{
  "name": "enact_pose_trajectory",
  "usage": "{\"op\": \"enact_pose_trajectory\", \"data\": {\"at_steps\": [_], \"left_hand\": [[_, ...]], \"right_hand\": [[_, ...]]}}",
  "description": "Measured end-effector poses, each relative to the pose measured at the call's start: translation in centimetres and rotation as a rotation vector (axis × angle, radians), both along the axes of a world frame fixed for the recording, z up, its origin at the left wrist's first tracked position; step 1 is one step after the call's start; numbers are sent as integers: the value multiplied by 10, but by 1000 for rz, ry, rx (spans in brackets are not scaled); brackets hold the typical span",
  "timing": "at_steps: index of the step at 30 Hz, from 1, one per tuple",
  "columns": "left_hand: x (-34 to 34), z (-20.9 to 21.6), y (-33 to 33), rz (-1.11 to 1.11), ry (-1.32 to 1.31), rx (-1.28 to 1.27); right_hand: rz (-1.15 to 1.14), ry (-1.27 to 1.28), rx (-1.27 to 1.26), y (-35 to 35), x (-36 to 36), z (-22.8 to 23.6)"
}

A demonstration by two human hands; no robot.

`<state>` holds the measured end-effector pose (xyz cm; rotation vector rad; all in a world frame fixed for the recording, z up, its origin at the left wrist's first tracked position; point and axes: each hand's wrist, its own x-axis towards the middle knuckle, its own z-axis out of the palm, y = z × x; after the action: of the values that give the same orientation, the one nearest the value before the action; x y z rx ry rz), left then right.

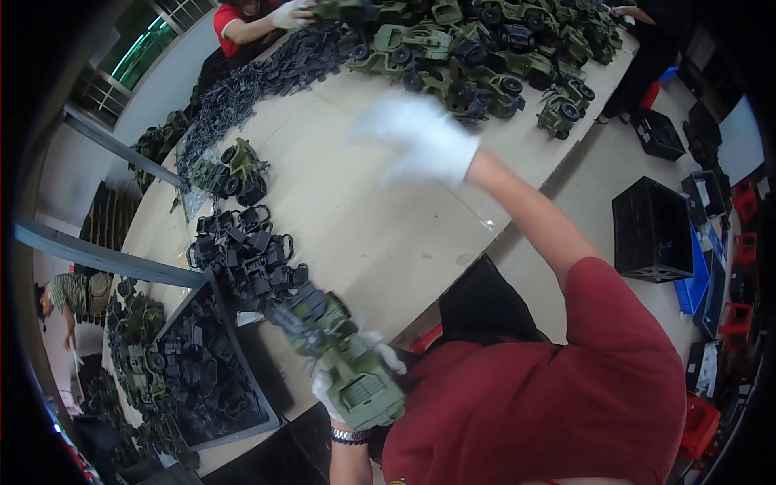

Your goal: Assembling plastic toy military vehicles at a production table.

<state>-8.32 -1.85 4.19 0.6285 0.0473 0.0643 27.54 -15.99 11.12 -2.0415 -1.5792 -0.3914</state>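
My left hand (pixel 324 391), in a white glove, grips a green toy jeep (pixel 363 388) close to my body. Fingertips show along the jeep's right side; the palm is hidden beneath it. Over the pale table, my right hand (pixel 420 139) is stretched out, also gloved in white. Motion blurs it, but the thumb stands apart from the fingers and nothing shows in it. Beyond it lies a heap of green toy jeeps (pixel 461 61) with black wheels. Black plastic frame parts (pixel 246 250) are piled left of the table's middle, near the held jeep's front.
A black bin (pixel 214 372) of dark parts stands at lower left. Small dark parts (pixel 267 77) spread along the far left. A grey metal bar (pixel 109 255) crosses the left side. A co-worker's gloved hand (pixel 293 14) is at the far edge. Black crates (pixel 653 230) stand on the right.
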Motion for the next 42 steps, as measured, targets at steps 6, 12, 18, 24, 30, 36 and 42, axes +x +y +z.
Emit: {"op": "enact_pose_trajectory", "data": {"at_steps": [6,12,18,24,30,36,42], "left_hand": [[-10,-1,5,115,15,-98],[-18,3,-5,161,63,-9],[-38,1,5,244,80,-194],[-64,4,19,418,49,-8],[-64,11,21,540,83,19],[-63,11,18,485,79,13],[-39,13,10,478,115,5]], "right_hand": [[-848,161,-208,-66,94,-38],[-630,525,379,-56,59,-47],[-232,1670,379,-12,16,-81],[-525,-192,371,26,-9,-25],[533,-70,-65,115,-172,-54],[504,-87,-361,122,-168,-92],[77,867,-332,57,-103,-67]]}}
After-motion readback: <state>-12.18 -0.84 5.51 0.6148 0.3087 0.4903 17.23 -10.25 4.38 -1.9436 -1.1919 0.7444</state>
